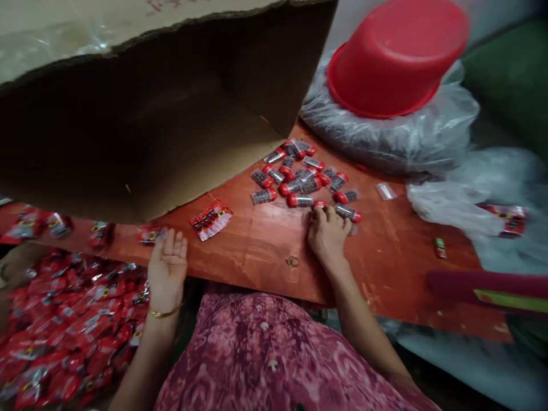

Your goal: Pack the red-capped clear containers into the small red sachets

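Observation:
My left hand (pixel 169 265), palm up with its fingers stretched out, is at the table's front edge. Beside its fingertips lies a red packet (pixel 149 235); nothing rests in the palm. My right hand (pixel 329 233) reaches into a loose group of small clear tubes with red caps and dark contents. Its fingers are curled round a red-capped tube (pixel 319 204), mostly hidden by them. Another tube (pixel 347 213) lies against its fingers on the right. Between the hands is a fanned stack of red printed cards (pixel 211 220).
A large open cardboard box (pixel 240 154) stands at the back left. Below the table's left edge is a heap of red packets (pixel 77 319). A red tub (pixel 398 57) sits upside down on a filled plastic bag (pixel 377 142). A small green-and-red battery (pixel 439 248) lies right.

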A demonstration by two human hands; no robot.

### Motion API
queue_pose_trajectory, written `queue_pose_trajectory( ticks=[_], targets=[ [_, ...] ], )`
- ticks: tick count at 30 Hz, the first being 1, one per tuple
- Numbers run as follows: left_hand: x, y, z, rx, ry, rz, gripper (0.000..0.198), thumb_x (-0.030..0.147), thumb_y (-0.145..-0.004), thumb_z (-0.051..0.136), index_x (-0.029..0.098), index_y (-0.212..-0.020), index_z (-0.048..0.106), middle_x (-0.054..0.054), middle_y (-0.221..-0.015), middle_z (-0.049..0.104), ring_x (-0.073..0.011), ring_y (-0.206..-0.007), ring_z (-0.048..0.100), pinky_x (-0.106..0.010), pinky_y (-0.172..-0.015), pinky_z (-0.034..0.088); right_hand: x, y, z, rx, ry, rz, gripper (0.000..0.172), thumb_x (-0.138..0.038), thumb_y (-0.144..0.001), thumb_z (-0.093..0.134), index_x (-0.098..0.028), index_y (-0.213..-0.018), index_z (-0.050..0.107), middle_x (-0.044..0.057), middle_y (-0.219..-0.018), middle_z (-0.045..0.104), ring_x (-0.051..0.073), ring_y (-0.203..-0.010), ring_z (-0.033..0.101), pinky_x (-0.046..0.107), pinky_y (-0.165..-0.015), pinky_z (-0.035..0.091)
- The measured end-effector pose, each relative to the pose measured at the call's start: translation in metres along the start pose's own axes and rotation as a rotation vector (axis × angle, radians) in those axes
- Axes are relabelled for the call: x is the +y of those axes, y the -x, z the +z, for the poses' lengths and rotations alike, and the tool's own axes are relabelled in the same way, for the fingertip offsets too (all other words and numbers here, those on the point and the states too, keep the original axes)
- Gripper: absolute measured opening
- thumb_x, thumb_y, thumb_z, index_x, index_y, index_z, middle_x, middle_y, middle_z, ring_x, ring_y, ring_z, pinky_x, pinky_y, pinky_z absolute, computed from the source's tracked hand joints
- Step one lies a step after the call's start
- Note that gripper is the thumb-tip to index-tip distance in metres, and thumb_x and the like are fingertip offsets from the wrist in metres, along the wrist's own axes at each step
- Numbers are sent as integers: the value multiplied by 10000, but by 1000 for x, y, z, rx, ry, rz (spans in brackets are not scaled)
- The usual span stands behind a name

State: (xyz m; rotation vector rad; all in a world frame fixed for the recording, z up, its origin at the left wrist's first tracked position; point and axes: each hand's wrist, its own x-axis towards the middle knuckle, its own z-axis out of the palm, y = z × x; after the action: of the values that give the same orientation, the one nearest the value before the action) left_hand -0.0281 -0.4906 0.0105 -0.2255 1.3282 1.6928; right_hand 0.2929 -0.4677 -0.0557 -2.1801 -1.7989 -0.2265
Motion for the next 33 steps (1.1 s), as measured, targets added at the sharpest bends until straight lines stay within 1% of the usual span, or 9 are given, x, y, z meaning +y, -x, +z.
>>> queue_pose_trajectory(
  ticks=[4, 6, 9, 11, 13, 17, 22, 26, 33],
  targets=[
    [-5, 12, -7, -33, -73, -111, 348, 282, -919, 333, 127, -805, 624, -71, -793, 694, -122, -781, 663, -258, -767, 518, -2, 16, 3, 87, -124, -163, 292, -227, -849, 409, -151, -1051, 606, 127, -1183, 594, 247, -1029, 529, 447, -962, 289],
    [-8, 14, -9, -86, -221, -47, 298, 327, -874, 436, 131, -759, 628, -67, -729, 682, -143, -727, 664, -284, -750, 522, -2, 20, 4, 133, -156, -186, 298, -256, -841, 435, -143, -1063, 600, 139, -1193, 581, 254, -1062, 516, 442, -963, 305],
    [-18, 10, 1, -273, -725, 326, 219, 364, -745, 617, 155, -785, 670, -71, -762, 698, -196, -772, 666, -361, -822, 501, -2, 22, 6, 147, -181, -184, 324, -314, -833, 471, -145, -1079, 597, 152, -1217, 555, 275, -1095, 492, 446, -946, 324],
    [-28, 2, 14, -402, -1125, 699, 281, 370, -721, 642, 178, -919, 696, -110, -1012, 692, -258, -1012, 614, -433, -961, 412, -1, 22, 7, 144, -193, -180, 321, -315, -832, 473, -147, -1075, 600, 155, -1221, 549, 279, -1098, 488, 450, -941, 326],
    [-39, -11, 29, -450, -1451, 980, 335, 370, -743, 623, 207, -1029, 686, -120, -1266, 573, -311, -1252, 431, -498, -1066, 261, -1, 22, 9, 154, -196, -181, 312, -312, -834, 472, -146, -1061, 607, 156, -1205, 558, 277, -1091, 492, 455, -947, 321],
    [-51, -30, 46, -457, -1830, 1070, 324, 383, -828, 509, 245, -1062, 685, -109, -1368, 477, -343, -1350, 264, -562, -1081, 165, 0, 22, 10, 203, -170, -195, 297, -329, -847, 475, -143, -1024, 625, 156, -1154, 594, 267, -1046, 522, 443, -927, 346],
    [-55, -30, 42, -441, -1859, 1096, 346, 356, -865, 430, 238, -1073, 679, -116, -1335, 512, -334, -1336, 299, -555, -1079, 188, -6, 21, -2, 279, -215, -213, 207, -296, -841, 508, -169, -938, 640, 122, -1097, 640, 259, -1000, 559, 434, -891, 375],
    [-58, -22, 38, -438, -1724, 1119, 327, 336, -853, 450, 235, -1053, 688, -110, -1347, 499, -325, -1327, 320, -547, -1083, 186, -36, 23, -17, 236, -482, -250, 151, -268, -835, 521, -188, -896, 633, 99, -1033, 668, 242, -967, 587, 431, -887, 392],
    [-60, 7, 46, -565, -1364, 1077, 274, 360, -820, 522, 278, -1011, 699, -76, -1338, 514, -314, -1320, 339, -561, -1086, 124, -120, 15, -16, -354, -1348, 74, 320, -464, -781, 537, -186, -935, 573, 56, -851, 648, 158, -696, 585, 284, -622, 491]
  ],
)
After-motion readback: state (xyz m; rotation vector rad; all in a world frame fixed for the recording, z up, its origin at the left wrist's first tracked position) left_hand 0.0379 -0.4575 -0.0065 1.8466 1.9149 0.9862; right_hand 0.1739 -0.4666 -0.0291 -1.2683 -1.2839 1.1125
